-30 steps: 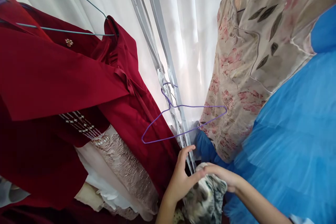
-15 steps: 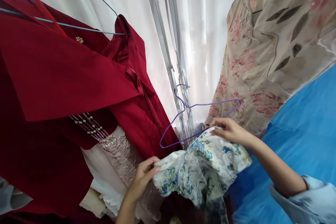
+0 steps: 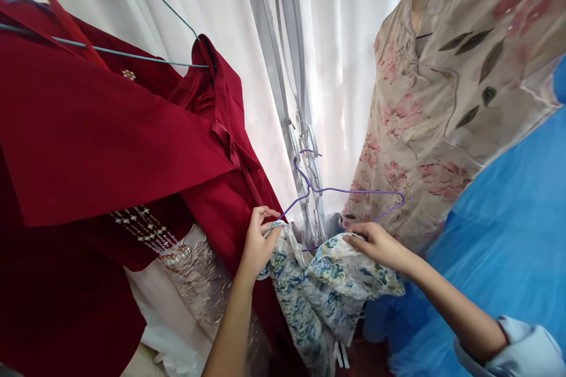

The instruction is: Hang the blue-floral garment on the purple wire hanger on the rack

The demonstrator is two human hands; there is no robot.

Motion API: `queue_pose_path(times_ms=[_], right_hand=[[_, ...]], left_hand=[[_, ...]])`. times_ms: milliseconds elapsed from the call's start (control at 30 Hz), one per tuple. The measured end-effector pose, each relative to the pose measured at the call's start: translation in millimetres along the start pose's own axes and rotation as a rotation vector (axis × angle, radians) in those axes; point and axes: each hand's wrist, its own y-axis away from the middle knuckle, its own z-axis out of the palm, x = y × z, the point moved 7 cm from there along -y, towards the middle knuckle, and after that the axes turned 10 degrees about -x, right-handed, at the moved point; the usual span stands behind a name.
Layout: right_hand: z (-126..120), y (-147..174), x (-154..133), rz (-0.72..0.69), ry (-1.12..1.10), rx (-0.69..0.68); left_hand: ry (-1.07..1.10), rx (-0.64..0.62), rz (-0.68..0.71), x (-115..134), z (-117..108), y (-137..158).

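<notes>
At left we see a deep-red dress (image 3: 110, 147). In the lower centre, our left hand (image 3: 259, 241) pinches one top edge of the blue-and-white floral garment (image 3: 305, 300), draped before the purple wire hanger (image 3: 345, 191); right of centre, our right hand (image 3: 378, 242) pinches the other. A loosened pinch could drop the limp cloth; a tug could snag the wire.

Garment (image 3: 316, 291): white cloth, blue and green floral print with touches of yellow, pale edging along the top. Creased; held up at two places on its upper edge, with a dip between. Lower part hangs down; narrow white strips show at the bottom.

Hanger (image 3: 349, 191): purple wire, hook uppermost, tilted with its left side lower. Positioned behind the garment, which partly covers its lower bar; contact between them cannot be determined.
</notes>
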Motion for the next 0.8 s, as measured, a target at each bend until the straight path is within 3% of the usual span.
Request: queue_pose_path(times_ms=[133, 267, 367, 433, 500, 600, 667, 733, 800], right_hand=[[-12, 31, -4, -0.038, -0.033, 0.014], [-52, 64, -2, -0.088, 0.022, 0.147], [-91, 64, 3, -0.111, 0.176, 0.367], [-105, 49, 4, -0.120, 0.299, 0.408], [-110, 30, 4, -0.103, 0.350, 0.328], [-104, 16, 1, -0.029, 0.246, 0.101], [-90, 19, 1, 0.022, 0.053, -0.090], [-67, 26, 3, 0.073, -0.207, -0.278], [-46, 29, 8, 0.113, -0.450, -0.340]], left_hand=[[-0.157, 0.093, 0.010, 1, -3, 4], [-0.313, 0.056, 0.043, 15, -18, 8], [-0.333, 0.010, 0.019, 26, -21, 11], [-0.318, -0.002, 0.004, 31, -17, 14], [-0.361, 0.027, 0.022, 37, -17, 18], [-0.505, 0.186, 0.108, 47, -36, 26], [-0.561, 0.283, 0.129, 45, -57, 29], [-0.521, 0.296, 0.072, 34, -75, 29], [-0.428, 0.260, -0.023, 20, -83, 27]])
